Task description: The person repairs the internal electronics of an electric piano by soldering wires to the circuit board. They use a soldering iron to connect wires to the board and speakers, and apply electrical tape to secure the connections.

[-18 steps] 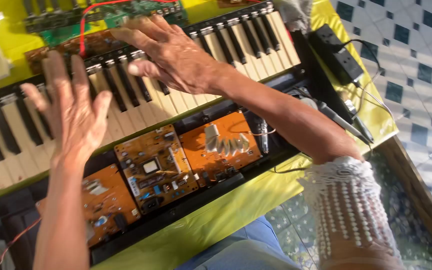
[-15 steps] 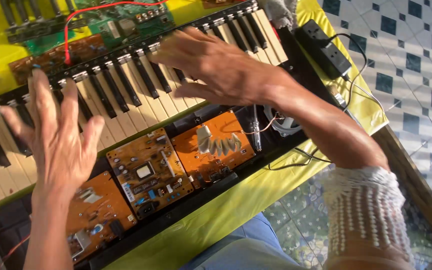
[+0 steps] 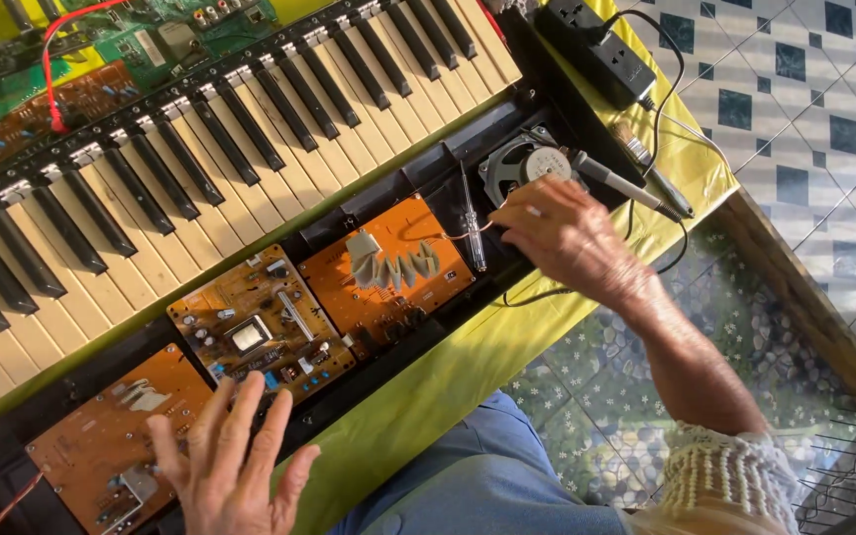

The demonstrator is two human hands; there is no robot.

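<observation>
Two hands work over an opened electronic keyboard (image 3: 250,159). Right hand (image 3: 567,233) rests at the speaker (image 3: 522,163), fingers curled toward a screwdriver (image 3: 473,223) lying in the casing — touching or not, cannot tell. Left hand (image 3: 225,466) hovers, fingers spread, over an orange circuit board (image 3: 81,441) — boards exposed for access.

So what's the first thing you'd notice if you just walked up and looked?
The long row of black and white keys running slantwise across the top, with orange circuit boards bared in the open black case below it. The right hand rests by a round speaker; the left hand spreads over the lower boards.
</observation>
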